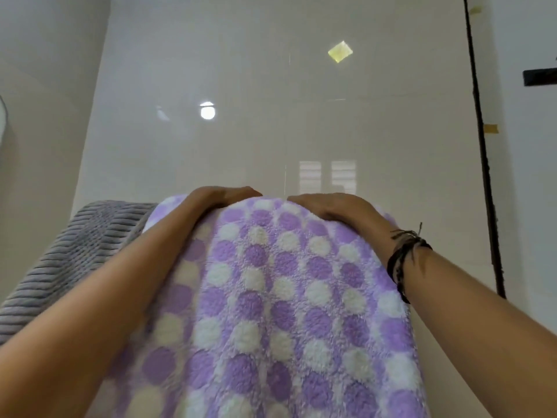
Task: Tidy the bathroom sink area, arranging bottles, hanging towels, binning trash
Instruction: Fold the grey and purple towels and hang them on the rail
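A fluffy purple towel with white and cream dots (271, 297) hangs down toward me from a fold at the top, close to the glossy cream tiled wall. My left hand (217, 196) curls over the left part of that top fold. Over the right part lies my right hand (331, 206), fingers bent down behind the fold, a dark bracelet on its wrist. Whatever bears the towel is hidden under the cloth. Both hands grip the towel's top edge.
A grey ribbed towel (75, 254) hangs just left of the purple one, touching its edge. A black vertical strip (482, 161) runs down the wall at right, with a black bracket (539, 76) beyond it. A pale yellow patch (340, 51) sits high on the tiles.
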### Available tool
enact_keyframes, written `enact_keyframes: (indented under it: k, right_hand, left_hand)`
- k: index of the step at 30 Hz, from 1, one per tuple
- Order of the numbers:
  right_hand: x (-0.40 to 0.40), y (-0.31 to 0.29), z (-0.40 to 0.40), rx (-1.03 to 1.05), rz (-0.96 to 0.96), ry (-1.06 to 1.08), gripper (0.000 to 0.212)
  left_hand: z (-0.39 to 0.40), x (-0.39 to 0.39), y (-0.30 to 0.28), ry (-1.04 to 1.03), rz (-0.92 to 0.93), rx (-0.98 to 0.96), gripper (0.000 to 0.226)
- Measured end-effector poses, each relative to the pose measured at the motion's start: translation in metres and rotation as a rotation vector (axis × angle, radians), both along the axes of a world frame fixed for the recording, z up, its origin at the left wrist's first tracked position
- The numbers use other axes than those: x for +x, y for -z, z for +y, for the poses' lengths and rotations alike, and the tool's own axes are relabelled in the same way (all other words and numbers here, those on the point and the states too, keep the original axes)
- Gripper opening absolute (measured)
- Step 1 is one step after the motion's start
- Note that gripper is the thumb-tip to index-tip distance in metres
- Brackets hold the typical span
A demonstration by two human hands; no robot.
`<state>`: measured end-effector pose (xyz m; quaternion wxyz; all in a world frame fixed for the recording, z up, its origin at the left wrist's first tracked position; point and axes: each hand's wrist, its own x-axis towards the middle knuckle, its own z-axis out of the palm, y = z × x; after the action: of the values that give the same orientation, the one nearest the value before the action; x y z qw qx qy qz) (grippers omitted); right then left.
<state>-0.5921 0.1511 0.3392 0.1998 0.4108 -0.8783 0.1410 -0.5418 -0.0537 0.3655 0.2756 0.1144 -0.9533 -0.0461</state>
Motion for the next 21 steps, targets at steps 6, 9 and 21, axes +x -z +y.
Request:
enact_keyframes:
  k: [6,9,21]
  right_hand:
    - [0.003,0.055,-0.009,-0.484,0.667,0.141,0.05]
    - [0.009,0.067,-0.008,-0.473,0.731,0.173,0.044]
    - [0.041,0.099,-0.042,-0.35,0.684,0.056,0.05]
  left_hand:
    - [0.013,0.029,0.056,-0.08,0.59,-0.176,0.053]
    - [0.023,0.042,0.089,-0.012,0.787,-0.291,0.039]
    - [0.056,0.037,0.124,-0.177,0.714,-0.216,0.045]
